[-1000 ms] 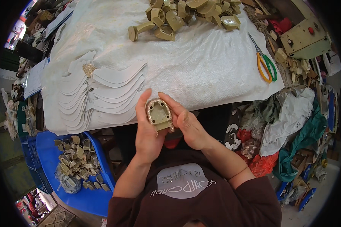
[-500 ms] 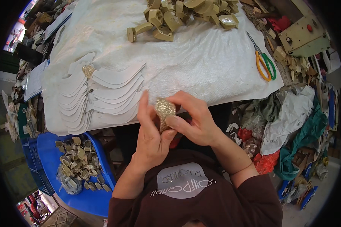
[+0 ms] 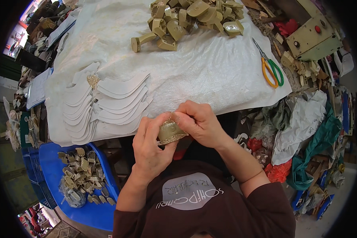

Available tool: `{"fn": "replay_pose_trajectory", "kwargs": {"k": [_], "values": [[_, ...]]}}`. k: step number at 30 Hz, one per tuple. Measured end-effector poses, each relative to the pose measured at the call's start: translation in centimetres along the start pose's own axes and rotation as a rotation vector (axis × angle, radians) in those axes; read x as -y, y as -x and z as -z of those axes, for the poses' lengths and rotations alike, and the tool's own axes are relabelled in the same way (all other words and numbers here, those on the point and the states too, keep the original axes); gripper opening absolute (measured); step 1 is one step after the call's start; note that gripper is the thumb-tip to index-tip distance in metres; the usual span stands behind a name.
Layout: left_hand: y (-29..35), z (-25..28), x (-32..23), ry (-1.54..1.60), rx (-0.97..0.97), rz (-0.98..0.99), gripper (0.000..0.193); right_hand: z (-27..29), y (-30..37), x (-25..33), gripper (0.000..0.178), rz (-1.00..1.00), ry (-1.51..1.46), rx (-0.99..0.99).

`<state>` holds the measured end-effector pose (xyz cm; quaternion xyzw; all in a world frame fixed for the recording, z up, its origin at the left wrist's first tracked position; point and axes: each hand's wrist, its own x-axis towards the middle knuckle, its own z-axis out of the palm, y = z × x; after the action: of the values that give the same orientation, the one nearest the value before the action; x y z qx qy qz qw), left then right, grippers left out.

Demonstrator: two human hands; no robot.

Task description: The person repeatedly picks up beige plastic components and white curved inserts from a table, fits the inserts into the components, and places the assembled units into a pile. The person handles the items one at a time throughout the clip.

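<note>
Just off the table's near edge, a gold shoe heel [image 3: 169,130] has glitter covering on its sides and a smooth bare face toward the camera. My left hand [image 3: 151,139] is closed around it from the left and below. On its upper right edge press the fingertips of my right hand [image 3: 198,123]; they hide the glitter edge there. Left of my hands, curved white-backed pieces [image 3: 121,105] lie overlapped in rows, with a small gold glitter piece [image 3: 93,81] among them. Bare gold shoe heels [image 3: 178,27] are heaped at the far side.
White sheeting [image 3: 210,79] covers the table. Scissors [image 3: 269,69] with orange and green handles lie at its right. A blue chair [image 3: 83,212] at lower left carries several glittery heels [image 3: 83,170]. Plastic bags [image 3: 297,135] and a control box [image 3: 315,37] with a red button stand right.
The heel has been turned so its smooth face shows instead of the glitter side. My left fingers have curled round it, and my right fingertips have shifted to its upper edge.
</note>
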<state>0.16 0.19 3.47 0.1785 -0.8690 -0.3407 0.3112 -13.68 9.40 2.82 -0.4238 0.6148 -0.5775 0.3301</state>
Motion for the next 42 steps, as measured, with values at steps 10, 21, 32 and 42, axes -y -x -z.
{"fn": "replay_pose_trajectory", "kwargs": {"k": [10,21,32,42], "values": [[-0.4,-2.6,-0.9,-0.129,-0.229,-0.121,0.051,0.3,1.0,-0.4,0.023,0.042,-0.047,-0.023],[0.6,-2.0,0.0,-0.218,-0.270,-0.032,0.044,-2.0,0.7,-0.6,0.031,0.083,-0.050,0.019],[15.7,20.6,14.1,-0.819,-0.804,0.924,0.042,12.1,-17.1,0.9,0.052,0.438,0.867,-0.402],[-2.0,20.2,11.8,-0.698,-0.505,0.351,0.044,20.6,-31.3,1.0,0.081,-0.055,0.936,-0.145]]}}
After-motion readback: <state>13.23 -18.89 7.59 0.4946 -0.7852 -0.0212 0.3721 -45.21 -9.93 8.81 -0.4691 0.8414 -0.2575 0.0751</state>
